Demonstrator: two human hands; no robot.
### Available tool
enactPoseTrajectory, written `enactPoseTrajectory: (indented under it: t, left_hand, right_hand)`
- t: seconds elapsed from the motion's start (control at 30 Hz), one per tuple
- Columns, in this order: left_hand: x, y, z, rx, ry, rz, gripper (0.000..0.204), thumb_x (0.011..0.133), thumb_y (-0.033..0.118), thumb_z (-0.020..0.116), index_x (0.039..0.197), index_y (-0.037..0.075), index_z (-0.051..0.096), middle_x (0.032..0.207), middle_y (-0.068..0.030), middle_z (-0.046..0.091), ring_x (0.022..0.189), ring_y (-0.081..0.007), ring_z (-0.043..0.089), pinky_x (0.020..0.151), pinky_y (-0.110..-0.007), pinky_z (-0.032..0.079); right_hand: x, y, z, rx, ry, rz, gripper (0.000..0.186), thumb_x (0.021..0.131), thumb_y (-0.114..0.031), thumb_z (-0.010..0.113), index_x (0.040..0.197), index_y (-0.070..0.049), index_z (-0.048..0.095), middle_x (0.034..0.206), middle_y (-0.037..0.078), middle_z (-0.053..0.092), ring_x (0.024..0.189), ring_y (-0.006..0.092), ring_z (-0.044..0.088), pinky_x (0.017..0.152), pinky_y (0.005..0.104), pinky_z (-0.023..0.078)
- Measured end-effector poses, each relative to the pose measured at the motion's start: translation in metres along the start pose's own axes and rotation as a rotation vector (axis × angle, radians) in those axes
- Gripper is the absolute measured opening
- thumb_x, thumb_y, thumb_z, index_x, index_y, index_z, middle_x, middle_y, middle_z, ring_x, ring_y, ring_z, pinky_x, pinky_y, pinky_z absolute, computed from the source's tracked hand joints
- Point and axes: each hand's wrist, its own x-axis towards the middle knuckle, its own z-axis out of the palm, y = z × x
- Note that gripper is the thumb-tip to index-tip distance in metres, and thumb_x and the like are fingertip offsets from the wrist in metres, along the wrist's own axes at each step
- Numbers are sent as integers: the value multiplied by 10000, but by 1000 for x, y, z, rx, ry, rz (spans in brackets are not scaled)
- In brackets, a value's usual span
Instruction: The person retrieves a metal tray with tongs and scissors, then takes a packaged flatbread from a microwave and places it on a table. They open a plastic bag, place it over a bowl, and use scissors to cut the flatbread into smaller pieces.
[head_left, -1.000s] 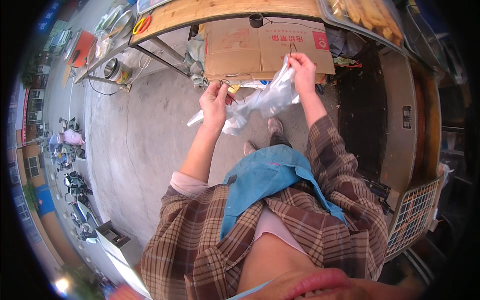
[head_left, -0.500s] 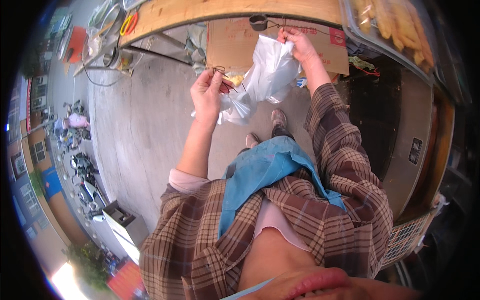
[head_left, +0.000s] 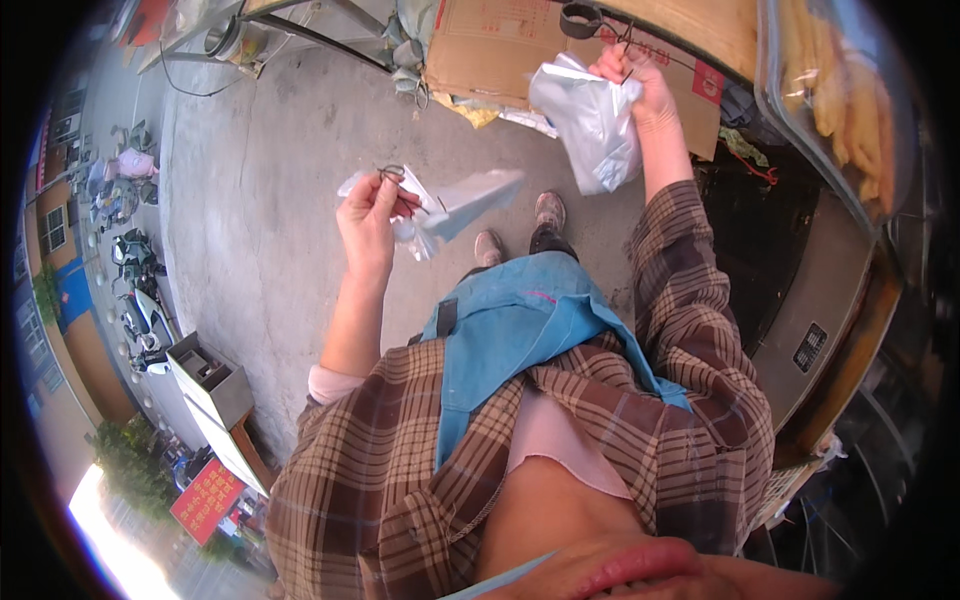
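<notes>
My left hand point(head_left: 368, 212) is closed in a pinch in front of me on the left. A thin white plastic bag point(head_left: 470, 203) trails from its fingers toward the right, with a dark looped wire or cord point(head_left: 392, 171) showing at the fingertips. Farther off and to the right, my right hand point(head_left: 643, 88) is closed on a crumpled bunch of white plastic bags point(head_left: 590, 125), just below the counter edge. A thin dark wire point(head_left: 627, 38) runs by its fingers. Beside it a black ring-shaped holder point(head_left: 580, 20) hangs at the counter; the right fingertips are partly hidden.
Behind the bags stands a cardboard box point(head_left: 480, 45). At the right, a clear case point(head_left: 775, 100) holds long golden fried dough sticks point(head_left: 865, 135) above a metal cabinet point(head_left: 770, 380). My shoes point(head_left: 550, 210) are on the concrete floor point(head_left: 260, 180). Parked scooters point(head_left: 140, 310) line the far left.
My hands have moved apart, the left one leftward and toward me with a bag. The white plastic that stretched between them is now in two separate pieces. The view has shifted too.
</notes>
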Motion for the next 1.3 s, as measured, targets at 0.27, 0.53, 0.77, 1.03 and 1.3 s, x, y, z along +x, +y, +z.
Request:
enactPoseTrajectory:
  t: [0.27,0.53,0.77,1.03,1.3]
  left_hand:
    - [16,-17,-2,-92,-103,119,155,917,119,547,892,-24,603,710,-94,644,621,-111,594,569,-219,458]
    - [-8,-6,40,-20,-174,53,182,932,114,508,933,-48,592,751,-120,645,667,-150,619,598,-245,488]
    - [19,2,54,-109,-247,176,153,910,111,557,931,-30,613,734,-72,635,647,-97,581,585,-210,450]
    - [30,32,84,-10,-293,226,149,876,115,588,885,-31,615,664,-64,630,577,-79,554,540,-221,443]
    - [77,74,156,106,-412,320,149,867,108,586,862,-41,571,590,-66,593,479,-89,523,446,-218,405]
  right_hand:
    - [18,21,45,117,47,-63,114,816,-136,631,874,-40,616,712,7,519,638,114,489,874,323,419]
    - [17,31,45,157,190,-34,91,831,-133,623,862,-48,610,719,8,528,609,116,486,865,314,423]
    - [17,29,32,71,196,43,48,866,-111,563,856,-64,570,698,9,509,542,85,435,817,287,424]
    - [15,22,89,-116,401,126,55,876,-7,486,853,-51,509,686,22,505,505,80,402,612,231,418]
    - [15,19,111,-508,513,-40,83,843,14,556,833,-7,476,655,40,546,551,95,489,493,233,381]
